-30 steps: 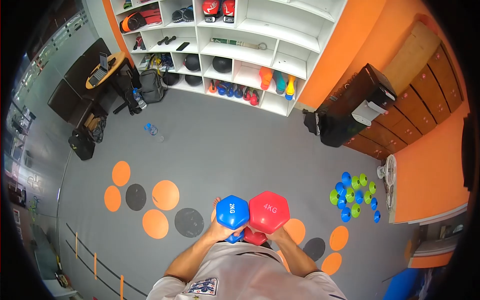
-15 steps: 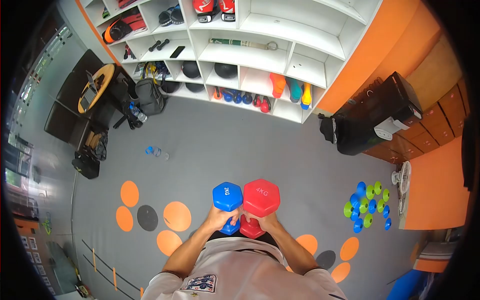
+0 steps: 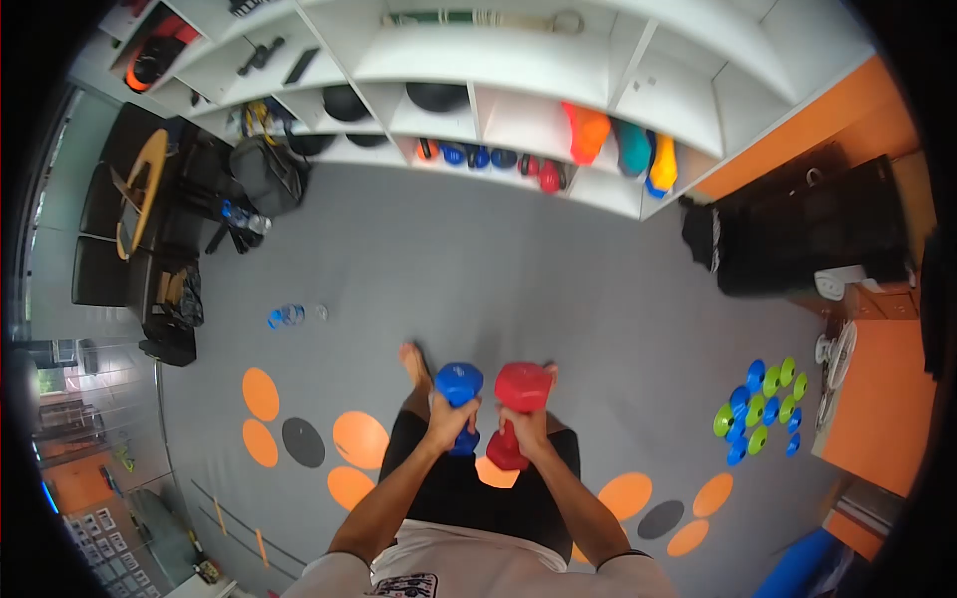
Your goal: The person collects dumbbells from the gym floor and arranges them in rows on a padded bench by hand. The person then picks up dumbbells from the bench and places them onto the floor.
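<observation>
My left hand (image 3: 448, 421) is wrapped round the handle of a blue dumbbell (image 3: 459, 383), held upright in front of my body. In my right hand (image 3: 524, 423) is a red dumbbell (image 3: 522, 385), also upright, its upper head slightly larger. A narrow gap separates the two weights. Below them show my thighs in black shorts (image 3: 419, 478), and my bare foot (image 3: 412, 361) on the left; the other foot is mostly hidden behind the red dumbbell.
White shelving (image 3: 498, 60) with kettlebells and balls runs along the far side. A plastic bottle (image 3: 287, 316) lies on the grey floor. Blue and green disc cones (image 3: 755, 409) are spread at the right. A backpack (image 3: 267, 174) sits by the shelves, a black cabinet (image 3: 817, 229) at right.
The two dumbbells have moved apart from each other and away from my chest. My thighs and a foot have come into view, and the shelves stand higher in the view.
</observation>
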Demonstrator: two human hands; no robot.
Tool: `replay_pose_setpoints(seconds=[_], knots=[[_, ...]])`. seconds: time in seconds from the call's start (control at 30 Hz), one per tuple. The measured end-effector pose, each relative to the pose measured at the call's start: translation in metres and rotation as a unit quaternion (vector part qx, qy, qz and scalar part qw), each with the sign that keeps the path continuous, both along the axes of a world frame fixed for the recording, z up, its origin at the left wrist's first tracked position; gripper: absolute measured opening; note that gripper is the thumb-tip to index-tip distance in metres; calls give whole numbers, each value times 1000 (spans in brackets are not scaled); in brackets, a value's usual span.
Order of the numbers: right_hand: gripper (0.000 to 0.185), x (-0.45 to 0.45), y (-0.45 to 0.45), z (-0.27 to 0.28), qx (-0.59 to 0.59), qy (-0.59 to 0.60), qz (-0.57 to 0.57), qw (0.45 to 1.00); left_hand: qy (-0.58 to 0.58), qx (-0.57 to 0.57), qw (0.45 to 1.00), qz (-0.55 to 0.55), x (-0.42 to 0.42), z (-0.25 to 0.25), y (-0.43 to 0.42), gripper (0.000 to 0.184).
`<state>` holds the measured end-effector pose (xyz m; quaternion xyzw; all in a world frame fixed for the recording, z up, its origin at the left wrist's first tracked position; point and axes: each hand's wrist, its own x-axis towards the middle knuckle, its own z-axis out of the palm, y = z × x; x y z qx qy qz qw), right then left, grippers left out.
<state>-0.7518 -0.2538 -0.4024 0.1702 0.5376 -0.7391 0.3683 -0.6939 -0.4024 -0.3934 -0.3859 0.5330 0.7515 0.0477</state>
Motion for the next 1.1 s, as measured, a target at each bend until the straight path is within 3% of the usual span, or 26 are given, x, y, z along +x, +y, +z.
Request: replay_pose_setpoints(seconds=[0.23,0.33,0.5,0.67,0.87,0.97,1.07,1.1], knots=[[9,-33,-50,-202,129,-64,-69,987,-92,-22,995,11,-32,-208,-52,10],[9,-31,-58,-295,169,-94,-80,978,-139,-73,987,-44,-41,-300,-72,12],[10,-22,-71,-436,189,-167,-145,957,-178,-153,963,-134,-76,-441,-99,26],[9,-15,-71,-550,192,-165,-156,955,-196,-256,921,-218,-102,-559,-107,48],[15,-7,-66,-609,260,-195,-161,932,-212,-289,876,-322,-135,-622,-113,56],[30,5,-58,-622,244,-148,-99,953,-196,-326,854,-354,-130,-635,-122,57],[55,16,-62,-622,402,-43,-40,914,-195,-333,840,-381,-129,-633,-124,60],[58,17,-63,-614,396,-61,-6,916,-197,-323,843,-382,-127,-621,-125,61]])
